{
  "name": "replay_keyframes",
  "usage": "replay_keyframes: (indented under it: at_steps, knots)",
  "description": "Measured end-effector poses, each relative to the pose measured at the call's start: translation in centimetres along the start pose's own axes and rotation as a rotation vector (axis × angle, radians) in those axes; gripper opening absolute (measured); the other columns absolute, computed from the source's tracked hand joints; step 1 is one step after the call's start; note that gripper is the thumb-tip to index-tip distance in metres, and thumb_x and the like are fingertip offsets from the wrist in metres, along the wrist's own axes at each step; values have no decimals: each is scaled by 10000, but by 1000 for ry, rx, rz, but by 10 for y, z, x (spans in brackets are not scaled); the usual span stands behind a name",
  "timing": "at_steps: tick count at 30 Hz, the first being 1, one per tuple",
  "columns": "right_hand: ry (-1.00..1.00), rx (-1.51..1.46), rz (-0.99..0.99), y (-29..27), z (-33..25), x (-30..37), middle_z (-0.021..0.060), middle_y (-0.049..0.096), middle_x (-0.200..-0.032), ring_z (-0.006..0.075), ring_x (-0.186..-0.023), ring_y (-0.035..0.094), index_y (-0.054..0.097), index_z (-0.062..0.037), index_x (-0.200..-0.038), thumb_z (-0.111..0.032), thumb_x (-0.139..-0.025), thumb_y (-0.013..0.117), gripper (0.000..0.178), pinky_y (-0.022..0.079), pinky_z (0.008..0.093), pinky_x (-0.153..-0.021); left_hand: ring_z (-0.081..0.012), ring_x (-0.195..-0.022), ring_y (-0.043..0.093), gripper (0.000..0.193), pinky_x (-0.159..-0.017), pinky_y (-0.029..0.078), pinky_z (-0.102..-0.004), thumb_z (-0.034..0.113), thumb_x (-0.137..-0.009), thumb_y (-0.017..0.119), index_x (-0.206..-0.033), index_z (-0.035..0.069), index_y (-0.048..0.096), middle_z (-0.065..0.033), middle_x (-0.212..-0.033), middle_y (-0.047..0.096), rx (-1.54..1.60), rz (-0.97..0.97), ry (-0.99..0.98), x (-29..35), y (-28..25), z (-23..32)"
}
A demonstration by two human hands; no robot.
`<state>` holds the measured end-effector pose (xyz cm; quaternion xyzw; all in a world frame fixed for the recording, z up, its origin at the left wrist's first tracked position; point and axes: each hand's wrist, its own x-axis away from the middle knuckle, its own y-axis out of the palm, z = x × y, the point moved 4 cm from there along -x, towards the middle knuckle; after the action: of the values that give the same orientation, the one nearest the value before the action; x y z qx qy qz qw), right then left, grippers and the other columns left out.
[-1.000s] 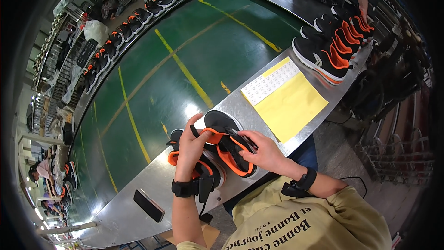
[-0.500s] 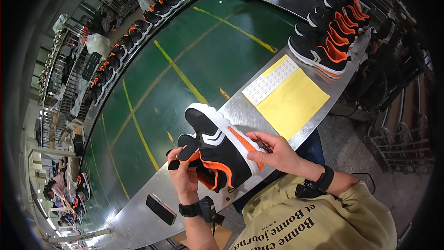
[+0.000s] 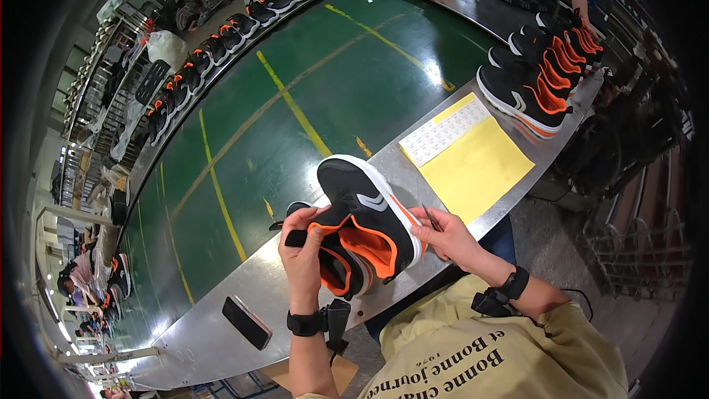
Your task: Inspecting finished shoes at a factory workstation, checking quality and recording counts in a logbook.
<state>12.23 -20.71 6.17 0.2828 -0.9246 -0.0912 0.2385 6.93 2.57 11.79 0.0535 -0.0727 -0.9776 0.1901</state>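
Yellow paper [image 3: 484, 177] and a flat black phone [image 3: 247, 323] lie on the shiny metal table [image 3: 196, 340]; a black-and-orange shoe [image 3: 336, 272] is half hidden. Above, the bent left hand [image 3: 301, 262] pinches a tilted black, orange-lined sneaker [image 3: 373, 214]; the right hand [image 3: 452, 240] grips its sole edge and a thin dark tool [image 3: 430, 218].

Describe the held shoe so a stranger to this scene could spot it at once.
Find the green surface with yellow lines, then its metal border nearest the wearer. There, between the left hand and right hand, is a black shoe with orange lining. Unlike the neighbouring shoe it partly hides, its whole toe and white side mark show.
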Motion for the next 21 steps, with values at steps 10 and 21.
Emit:
replay_keyframes:
  at_steps: [10, 21]
  knots:
    - [-251, 574, 227, -45, -29, -10, 100, 601, -975, 148, -856, 590, 556, -28, -1148, -155, -802, 669, 386, 469, 278, -708, -234, -1117, 534, 495, -912, 449, -332, -33, -784, 639, -1243, -8, 458, -139, -1233, 525, -562, 55, 83, 37, 10, 16]
    - [-592, 1365, 347, -110, -54, -47, 135, 575, -901, 311, -869, 573, 619, -58, -1010, -129, -760, 634, 261, 478, 394, -741, -260, -947, 561, 310, -928, 392, -451, 70, -704, 710, -996, 79, 608, -81, -988, 603, -1151, -234, 408, 59, 48, -8]
